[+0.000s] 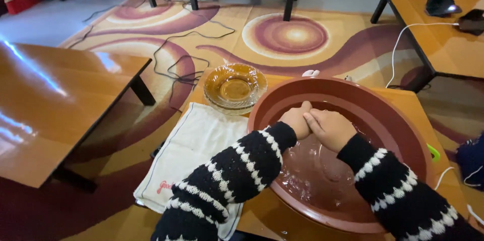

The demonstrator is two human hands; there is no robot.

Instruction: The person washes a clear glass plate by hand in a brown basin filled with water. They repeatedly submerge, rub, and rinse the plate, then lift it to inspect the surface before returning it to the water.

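Over brown basin [403, 120] — hands [317, 125] joined, white towel [196, 145] left

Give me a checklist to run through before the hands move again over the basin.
1. Both hands over the basin: ok; left hand and right hand are pressed together above the water.
2. Hands holding anything: cannot tell; they hide whatever is between them.
3. Sleeves out of the water: ok, though close to the rim.
4. Towel in reach: ok; it lies flat left of the basin.
5. Glass bowls clear of the hands: ok; stacked behind the towel, beside the basin.
6. Basin fully on the table: cannot tell; its near edge is hidden.
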